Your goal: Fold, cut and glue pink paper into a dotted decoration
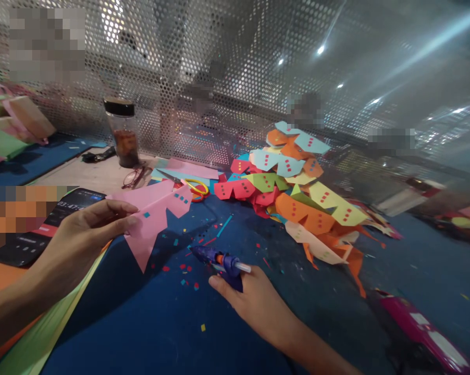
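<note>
Between the thumb and fingers of my left hand (96, 221) is a pink folded paper shape (157, 213), with small teal squares stuck on it and a pointed lower end. My right hand (254, 302) is wrapped round the grip of a dark blue glue gun (219, 260). A clear glue stick juts from its back, and its nozzle points left toward the pink paper, apart from it. Tiny red, teal and yellow paper bits (186, 268) lie scattered under the nozzle. Behind the pink paper are scissors (196, 188) with yellow handles.
Folded paper shapes (305, 208) in several colours are heaped right of centre. A lidded jar (125, 135), eyeglasses (133, 177) and a phone (78, 203) are at the left. A magenta object (426, 328) lies front right; a perforated metal screen (203, 94) stands behind.
</note>
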A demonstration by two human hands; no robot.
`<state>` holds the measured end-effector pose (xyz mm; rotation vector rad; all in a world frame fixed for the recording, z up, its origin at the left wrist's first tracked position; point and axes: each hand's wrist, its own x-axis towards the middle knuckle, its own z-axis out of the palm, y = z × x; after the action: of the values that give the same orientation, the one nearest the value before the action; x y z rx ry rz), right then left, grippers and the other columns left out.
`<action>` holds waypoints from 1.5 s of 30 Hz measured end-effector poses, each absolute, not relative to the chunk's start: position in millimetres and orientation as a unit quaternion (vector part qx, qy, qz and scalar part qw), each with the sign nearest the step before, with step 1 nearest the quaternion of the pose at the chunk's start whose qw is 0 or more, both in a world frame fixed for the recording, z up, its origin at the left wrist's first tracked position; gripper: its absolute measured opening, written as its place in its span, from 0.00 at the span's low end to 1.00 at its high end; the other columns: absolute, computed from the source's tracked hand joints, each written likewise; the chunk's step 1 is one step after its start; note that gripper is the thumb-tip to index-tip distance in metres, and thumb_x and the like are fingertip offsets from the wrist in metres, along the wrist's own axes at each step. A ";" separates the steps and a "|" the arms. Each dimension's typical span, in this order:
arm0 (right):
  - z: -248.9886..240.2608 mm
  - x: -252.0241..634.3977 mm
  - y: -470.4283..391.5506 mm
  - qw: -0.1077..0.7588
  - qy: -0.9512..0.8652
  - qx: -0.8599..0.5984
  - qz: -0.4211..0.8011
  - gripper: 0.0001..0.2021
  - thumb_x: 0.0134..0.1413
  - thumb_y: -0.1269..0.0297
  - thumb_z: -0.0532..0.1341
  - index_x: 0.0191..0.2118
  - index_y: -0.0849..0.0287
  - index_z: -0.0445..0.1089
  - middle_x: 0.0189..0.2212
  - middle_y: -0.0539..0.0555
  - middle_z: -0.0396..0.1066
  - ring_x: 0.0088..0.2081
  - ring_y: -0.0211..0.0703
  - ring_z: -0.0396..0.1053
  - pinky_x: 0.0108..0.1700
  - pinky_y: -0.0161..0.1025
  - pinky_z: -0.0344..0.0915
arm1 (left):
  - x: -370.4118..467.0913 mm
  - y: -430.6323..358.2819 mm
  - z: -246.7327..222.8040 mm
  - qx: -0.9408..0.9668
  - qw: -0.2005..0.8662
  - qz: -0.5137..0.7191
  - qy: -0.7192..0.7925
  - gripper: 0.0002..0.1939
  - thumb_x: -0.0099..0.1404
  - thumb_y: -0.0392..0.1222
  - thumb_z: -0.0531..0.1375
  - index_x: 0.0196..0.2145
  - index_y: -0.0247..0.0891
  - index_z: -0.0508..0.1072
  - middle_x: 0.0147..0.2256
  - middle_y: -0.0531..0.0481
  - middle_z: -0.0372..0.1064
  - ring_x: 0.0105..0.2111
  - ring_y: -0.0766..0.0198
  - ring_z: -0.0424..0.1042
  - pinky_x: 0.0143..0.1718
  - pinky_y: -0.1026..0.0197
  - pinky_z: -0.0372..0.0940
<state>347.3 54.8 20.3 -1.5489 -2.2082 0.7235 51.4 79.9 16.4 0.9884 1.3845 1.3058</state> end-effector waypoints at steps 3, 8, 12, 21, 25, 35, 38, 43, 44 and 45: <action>19.1 347.7 54.3 0.181 -0.780 -0.543 0.251 0.13 0.62 0.56 0.60 0.32 0.57 0.77 0.24 0.53 0.76 0.26 0.43 0.70 0.29 0.39 0.65 | 52.0 80.1 15.9 0.405 0.474 0.538 0.568 0.16 0.52 0.49 0.75 0.37 0.42 0.79 0.36 0.56 0.75 0.37 0.68 0.70 0.39 0.69 0.63; 15.8 350.1 53.0 0.202 -0.761 -0.552 0.274 0.14 0.61 0.55 0.60 0.29 0.56 0.74 0.21 0.51 0.72 0.25 0.41 0.68 0.27 0.36 0.64 | 50.2 80.2 10.7 0.412 0.480 0.533 0.561 0.17 0.53 0.49 0.75 0.38 0.43 0.79 0.37 0.57 0.75 0.38 0.67 0.71 0.42 0.68 0.64; 18.4 353.0 49.6 0.220 -0.750 -0.552 0.290 0.14 0.61 0.54 0.59 0.30 0.56 0.73 0.22 0.50 0.72 0.25 0.40 0.68 0.29 0.36 0.66 | 48.4 79.4 6.9 0.419 0.486 0.524 0.559 0.16 0.54 0.49 0.74 0.39 0.43 0.78 0.39 0.57 0.75 0.39 0.67 0.71 0.42 0.67 0.63; 19.2 352.4 33.1 0.285 -0.747 -0.534 0.275 0.16 0.59 0.47 0.60 0.27 0.51 0.70 0.22 0.50 0.71 0.24 0.44 0.69 0.26 0.39 0.70 | 54.7 78.2 6.5 0.443 0.480 0.511 0.559 0.17 0.53 0.50 0.73 0.38 0.41 0.78 0.37 0.53 0.76 0.37 0.62 0.73 0.41 0.62 0.66; 21.4 347.1 30.1 0.295 -0.767 -0.497 0.278 0.17 0.60 0.48 0.59 0.25 0.51 0.66 0.21 0.50 0.69 0.21 0.42 0.67 0.24 0.38 0.68 | 61.5 73.6 10.5 0.443 0.488 0.507 0.556 0.16 0.53 0.50 0.73 0.36 0.42 0.78 0.35 0.54 0.76 0.36 0.64 0.74 0.39 0.65 0.66; 30.6 337.5 24.5 0.255 -0.789 -0.474 0.297 0.13 0.63 0.57 0.60 0.27 0.54 0.61 0.25 0.48 0.70 0.23 0.36 0.67 0.22 0.32 0.62 | 68.8 64.2 8.5 0.483 0.526 0.466 0.523 0.15 0.57 0.53 0.72 0.36 0.43 0.77 0.29 0.54 0.77 0.30 0.64 0.74 0.35 0.64 0.67; 28.5 336.8 25.5 0.257 -0.803 -0.459 0.281 0.14 0.62 0.55 0.59 0.27 0.54 0.62 0.27 0.50 0.72 0.26 0.38 0.71 0.24 0.33 0.65 | 71.3 63.3 6.5 0.489 0.529 0.466 0.513 0.15 0.57 0.53 0.71 0.36 0.42 0.77 0.27 0.53 0.77 0.28 0.64 0.74 0.33 0.65 0.68; 18.4 337.9 28.0 0.302 -0.812 -0.438 0.241 0.12 0.61 0.53 0.58 0.30 0.53 0.66 0.26 0.51 0.74 0.25 0.42 0.73 0.25 0.36 0.69 | 74.3 64.0 6.0 0.487 0.525 0.477 0.509 0.16 0.56 0.52 0.72 0.36 0.41 0.77 0.27 0.53 0.77 0.27 0.65 0.74 0.30 0.67 0.69; 17.1 338.1 27.9 0.308 -0.811 -0.438 0.236 0.12 0.61 0.53 0.59 0.30 0.53 0.67 0.25 0.51 0.74 0.24 0.41 0.73 0.25 0.35 0.69 | 74.6 64.1 5.9 0.488 0.525 0.479 0.507 0.16 0.56 0.52 0.72 0.36 0.41 0.77 0.27 0.53 0.77 0.27 0.66 0.74 0.30 0.67 0.69; 16.1 338.2 27.5 0.312 -0.810 -0.439 0.232 0.12 0.61 0.53 0.59 0.30 0.53 0.67 0.25 0.50 0.74 0.24 0.41 0.73 0.25 0.35 0.70 | 74.8 64.2 5.6 0.488 0.524 0.482 0.506 0.16 0.55 0.52 0.73 0.36 0.40 0.77 0.27 0.53 0.77 0.27 0.66 0.74 0.29 0.67 0.69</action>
<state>338.2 27.5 16.1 -1.1583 -2.1370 0.6109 74.8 64.2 5.6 1.1678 1.2106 1.1527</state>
